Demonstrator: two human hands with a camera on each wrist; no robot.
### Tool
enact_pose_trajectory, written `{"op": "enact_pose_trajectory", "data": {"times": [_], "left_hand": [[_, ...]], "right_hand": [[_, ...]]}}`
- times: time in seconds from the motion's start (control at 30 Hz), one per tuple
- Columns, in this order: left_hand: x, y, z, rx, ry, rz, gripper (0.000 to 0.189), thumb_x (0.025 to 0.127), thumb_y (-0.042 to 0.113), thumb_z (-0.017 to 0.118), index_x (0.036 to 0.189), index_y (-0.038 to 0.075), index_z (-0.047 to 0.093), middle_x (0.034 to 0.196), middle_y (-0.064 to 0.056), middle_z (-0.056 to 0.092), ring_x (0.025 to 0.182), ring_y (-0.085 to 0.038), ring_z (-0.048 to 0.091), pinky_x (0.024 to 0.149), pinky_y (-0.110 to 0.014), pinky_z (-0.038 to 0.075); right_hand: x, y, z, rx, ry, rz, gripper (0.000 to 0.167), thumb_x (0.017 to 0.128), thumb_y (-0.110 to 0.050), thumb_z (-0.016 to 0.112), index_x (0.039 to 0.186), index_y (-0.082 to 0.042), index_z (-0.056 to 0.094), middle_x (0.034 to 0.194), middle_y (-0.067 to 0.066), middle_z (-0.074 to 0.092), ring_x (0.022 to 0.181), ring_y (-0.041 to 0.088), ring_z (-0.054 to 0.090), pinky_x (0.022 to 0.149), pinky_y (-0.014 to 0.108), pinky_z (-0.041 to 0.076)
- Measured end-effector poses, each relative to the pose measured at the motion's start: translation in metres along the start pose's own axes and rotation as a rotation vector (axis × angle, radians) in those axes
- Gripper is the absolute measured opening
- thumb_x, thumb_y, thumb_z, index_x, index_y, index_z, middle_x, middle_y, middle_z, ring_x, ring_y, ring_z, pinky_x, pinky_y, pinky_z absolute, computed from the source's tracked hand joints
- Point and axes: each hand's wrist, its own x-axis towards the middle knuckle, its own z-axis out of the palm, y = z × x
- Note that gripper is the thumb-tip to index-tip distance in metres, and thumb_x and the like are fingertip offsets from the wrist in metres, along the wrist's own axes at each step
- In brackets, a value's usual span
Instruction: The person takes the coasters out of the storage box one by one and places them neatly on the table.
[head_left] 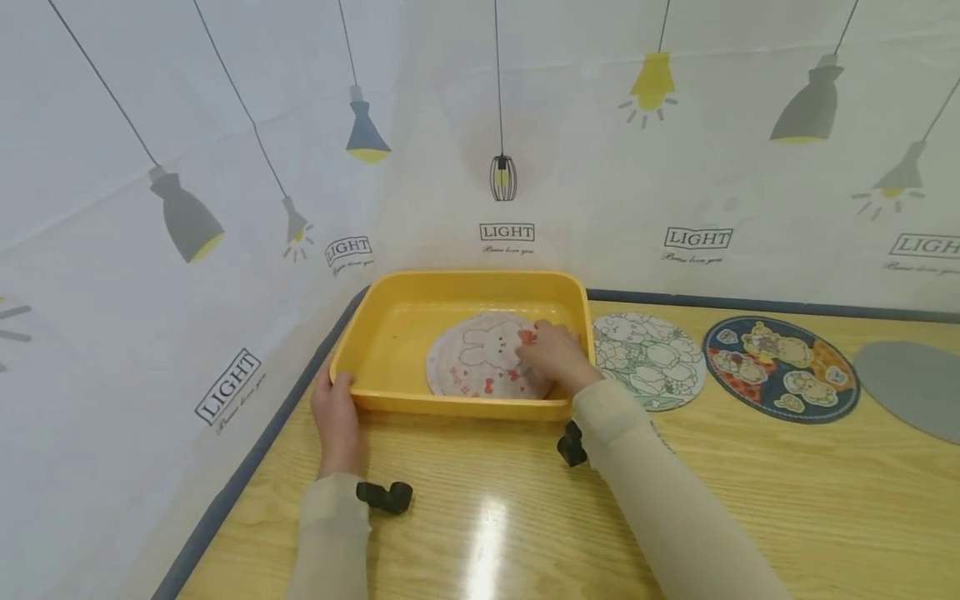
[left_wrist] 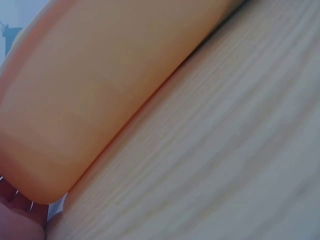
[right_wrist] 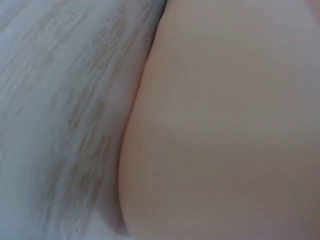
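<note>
A yellow plastic tray (head_left: 450,406) stands on the wooden table against the wall. My left hand (head_left: 337,417) grips its front left corner, the thumb over the rim; in the left wrist view, fingers show below the tray's corner. Inside the tray lies a round pink mat (head_left: 465,354) printed with a white rabbit and red bows and hearts. Reaching over the front right rim, my right hand (head_left: 557,354) has bent fingers down on the right part of this mat, by a red bow. Whether they pinch the mat I cannot tell.
Right of the tray, a row of round mats lies on the table (head_left: 450,500): a white one with line-drawn flowers (head_left: 648,362), a dark blue one with bears (head_left: 780,367) and a plain grey one (head_left: 915,387). A lamp-printed wall covering (head_left: 600,183) borders the table behind and at left.
</note>
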Motion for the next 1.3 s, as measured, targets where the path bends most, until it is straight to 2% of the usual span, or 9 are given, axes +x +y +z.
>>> {"op": "enact_pose_trajectory", "data": {"times": [0.2,0.33,0.53,0.73,0.9,1.03,1.1,1.23,1.3], "left_hand": [[0.001,0.000,0.001,0.031,0.003,0.001,0.049,0.085,0.013,0.039,0.133,0.023,0.041,0.131,0.007,0.042,0.115,-0.011,0.042,0.096,-0.029,0.031],[0.000,0.000,0.001,0.015,0.004,0.002,0.049,0.085,0.012,0.039,0.133,0.022,0.041,0.131,0.006,0.042,0.115,-0.013,0.043,0.095,-0.029,0.032],[-0.001,0.001,0.000,0.002,0.002,-0.004,0.049,0.085,0.012,0.039,0.133,0.021,0.041,0.131,0.006,0.042,0.115,-0.014,0.042,0.095,-0.030,0.032],[-0.011,0.014,0.002,0.044,-0.004,-0.010,0.052,0.085,0.011,0.037,0.136,0.017,0.037,0.135,0.002,0.039,0.118,-0.016,0.039,0.096,-0.031,0.030],[-0.013,0.016,0.002,0.040,-0.005,-0.013,0.052,0.084,0.010,0.037,0.136,0.015,0.036,0.135,0.000,0.038,0.118,-0.017,0.039,0.096,-0.032,0.031],[-0.007,0.010,0.000,0.022,-0.002,-0.016,0.051,0.085,0.010,0.038,0.135,0.018,0.038,0.133,0.002,0.040,0.116,-0.017,0.041,0.094,-0.031,0.033],[-0.004,0.007,-0.001,0.015,-0.001,-0.020,0.050,0.085,0.011,0.038,0.135,0.020,0.039,0.132,0.004,0.041,0.115,-0.016,0.042,0.094,-0.031,0.033],[-0.001,0.002,-0.001,0.009,0.002,-0.016,0.049,0.086,0.013,0.038,0.134,0.023,0.040,0.131,0.006,0.041,0.114,-0.014,0.042,0.094,-0.030,0.033],[0.000,0.001,0.000,0.015,0.004,-0.017,0.048,0.086,0.014,0.038,0.133,0.023,0.041,0.131,0.007,0.042,0.114,-0.013,0.042,0.095,-0.030,0.032]], "right_hand": [[0.002,0.002,0.001,0.072,-0.011,0.018,0.061,0.085,-0.025,0.053,0.136,-0.004,0.029,0.126,0.018,0.039,0.103,0.030,0.038,0.093,0.043,0.033],[0.003,0.001,0.001,0.147,0.025,0.022,0.056,0.085,-0.021,0.055,0.135,-0.006,0.033,0.129,0.015,0.036,0.099,0.027,0.042,0.088,0.040,0.038],[0.001,-0.001,0.000,0.206,0.085,-0.017,0.049,0.086,-0.016,0.055,0.131,-0.006,0.040,0.131,0.012,0.039,0.103,0.025,0.041,0.095,0.040,0.034],[0.001,0.001,0.002,0.409,0.079,-0.041,0.049,0.086,-0.019,0.055,0.133,-0.015,0.040,0.118,0.004,0.049,0.097,0.021,0.051,0.083,0.035,0.044],[0.002,0.003,0.002,0.300,0.102,-0.149,0.029,0.090,-0.028,0.051,0.116,-0.017,0.058,0.100,-0.002,0.059,0.084,0.016,0.053,0.072,0.029,0.046],[0.001,0.002,0.004,0.266,0.132,-0.175,0.028,0.091,-0.033,0.048,0.113,-0.021,0.061,0.090,-0.002,0.061,0.067,0.018,0.052,0.057,0.029,0.046],[0.001,0.001,0.004,0.235,0.157,-0.181,0.030,0.091,-0.034,0.047,0.114,-0.021,0.060,0.090,-0.001,0.061,0.066,0.018,0.053,0.057,0.030,0.046],[0.001,-0.001,0.005,0.115,0.209,-0.177,0.033,0.091,-0.035,0.046,0.117,-0.019,0.059,0.096,-0.004,0.061,0.079,0.014,0.053,0.072,0.029,0.046],[0.001,-0.001,0.005,0.080,0.194,-0.155,0.030,0.091,-0.034,0.046,0.113,-0.017,0.059,0.092,-0.002,0.061,0.077,0.015,0.053,0.070,0.030,0.047]]}}
